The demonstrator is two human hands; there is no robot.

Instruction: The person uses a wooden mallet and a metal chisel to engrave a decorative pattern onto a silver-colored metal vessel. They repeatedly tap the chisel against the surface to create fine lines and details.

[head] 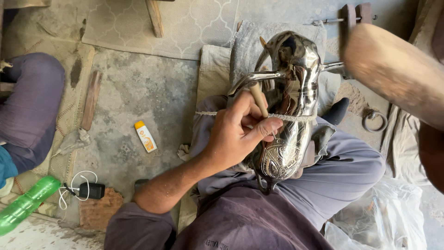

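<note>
One shiny chrome-bright metal jug point(291, 102), curved with a long spout and engraved patterning near its base, lies across the person's lap on grey-purple cloth trousers point(259, 213), tied by a rough twisted cord point(296, 117). Left hand point(240, 134) is clenched around a slim wooden-handled tool point(259, 99) pressed to the jug's engraved side; right hand is out of view, only a blurred forearm point(397, 69) shows at upper right, grip cannot be told. Smaller bits on rough concrete floor point(138, 88): green plastic bottle point(25, 203), black charger with white cable point(90, 190), small white-orange tube point(145, 136), metal ring point(374, 120).
</note>
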